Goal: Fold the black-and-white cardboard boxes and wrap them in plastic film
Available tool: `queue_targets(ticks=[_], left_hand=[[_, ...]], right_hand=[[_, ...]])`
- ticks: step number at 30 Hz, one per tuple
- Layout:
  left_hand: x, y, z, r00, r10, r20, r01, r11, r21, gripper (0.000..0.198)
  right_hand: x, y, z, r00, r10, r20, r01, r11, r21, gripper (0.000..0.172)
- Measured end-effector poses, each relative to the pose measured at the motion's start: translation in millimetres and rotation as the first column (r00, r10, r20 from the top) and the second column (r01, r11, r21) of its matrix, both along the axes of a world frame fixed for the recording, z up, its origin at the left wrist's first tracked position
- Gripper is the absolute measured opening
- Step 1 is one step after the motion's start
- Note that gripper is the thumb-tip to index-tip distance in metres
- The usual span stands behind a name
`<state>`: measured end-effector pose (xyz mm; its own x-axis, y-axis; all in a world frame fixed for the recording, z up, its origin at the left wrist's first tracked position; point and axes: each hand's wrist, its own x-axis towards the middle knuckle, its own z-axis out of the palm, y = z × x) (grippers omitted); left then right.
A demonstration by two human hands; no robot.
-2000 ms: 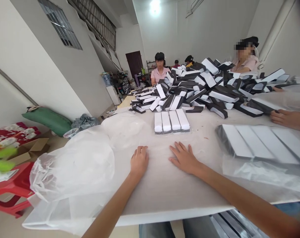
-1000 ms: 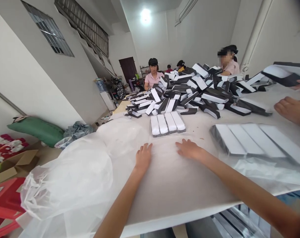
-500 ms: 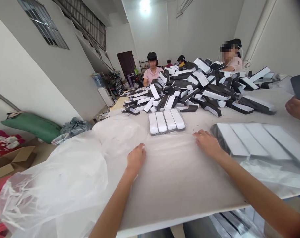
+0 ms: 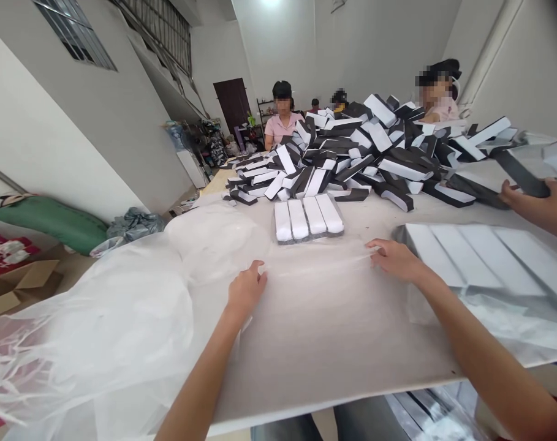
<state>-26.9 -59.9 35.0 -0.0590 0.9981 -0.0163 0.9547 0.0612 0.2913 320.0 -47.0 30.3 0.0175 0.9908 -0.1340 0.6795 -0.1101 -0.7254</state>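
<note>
Both my hands rest on a sheet of clear plastic film (image 4: 315, 269) spread over the white table (image 4: 324, 373). My left hand (image 4: 246, 291) pinches the film, with a large billow of it (image 4: 122, 306) to its left. My right hand (image 4: 394, 260) gathers the film in its fingertips, and a crease runs between the hands. Just beyond them lies a row of white-topped boxes in film (image 4: 307, 219). To my right sits a larger flat pack of white-faced boxes (image 4: 475, 257). Behind rises a heap of black-and-white boxes (image 4: 352, 159).
A co-worker's hand (image 4: 530, 199) holds a black box (image 4: 519, 174) at the right. Other people (image 4: 282, 110) sit beyond the heap. A cardboard box (image 4: 16, 288), a green bag (image 4: 48, 231) and grey bags (image 4: 135, 223) lie on the floor at left.
My right hand has moved right along the film, and my left hand has drawn back slightly, tightening it. The co-worker's hand has lifted a black box.
</note>
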Motion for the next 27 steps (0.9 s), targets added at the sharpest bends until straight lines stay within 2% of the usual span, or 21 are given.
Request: queue_targets(ticks=[3, 5, 9, 13, 15, 17, 22, 25, 27], left_hand=[[-2, 2, -1.4, 0.961, -0.028, 0.274, 0.037, 0.999, -0.030, 0.047], [-4, 3, 0.0, 0.870, -0.066, 0.489, 0.104, 0.993, -0.051, 0.048], [-7, 7, 5.8, 0.696, -0.105, 0.710, 0.212, 0.975, -0.064, 0.042], [-11, 9, 10.5, 0.541, -0.083, 0.837, 0.215, 0.976, -0.042, 0.044], [-12, 9, 11.3, 0.502, -0.108, 0.858, 0.224, 0.975, -0.008, 0.047], [-13, 10, 10.3, 0.536, -0.132, 0.834, 0.215, 0.976, 0.016, 0.047], [-12, 11, -1.8, 0.754, -0.142, 0.642, 0.137, 0.989, 0.058, 0.046], [-11, 12, -12.0, 0.873, -0.151, 0.463, 0.098, 0.986, 0.135, 0.055], [-12, 14, -18.2, 0.916, -0.173, 0.361, 0.107, 0.975, 0.194, 0.059]], right_hand=[[-3, -2, 5.2, 0.948, 0.042, -0.315, -0.040, 0.999, 0.012, 0.057], [-4, -1, 6.5, 0.877, 0.073, -0.475, -0.063, 0.997, 0.036, 0.057], [2, 4, 3.0, 0.820, 0.076, -0.567, -0.040, 0.996, 0.076, 0.035], [6, 9, -2.2, 0.764, 0.059, -0.642, 0.009, 0.995, 0.102, 0.032], [5, 10, -4.1, 0.755, 0.042, -0.654, 0.041, 0.993, 0.111, 0.032], [3, 10, -5.7, 0.758, 0.016, -0.652, 0.085, 0.989, 0.123, 0.029], [0, 12, -10.3, 0.805, -0.055, -0.591, 0.175, 0.973, 0.148, 0.029], [1, 13, -13.6, 0.885, -0.097, -0.455, 0.214, 0.954, 0.212, 0.030], [1, 14, -15.4, 0.929, -0.132, -0.346, 0.233, 0.934, 0.271, 0.032]])
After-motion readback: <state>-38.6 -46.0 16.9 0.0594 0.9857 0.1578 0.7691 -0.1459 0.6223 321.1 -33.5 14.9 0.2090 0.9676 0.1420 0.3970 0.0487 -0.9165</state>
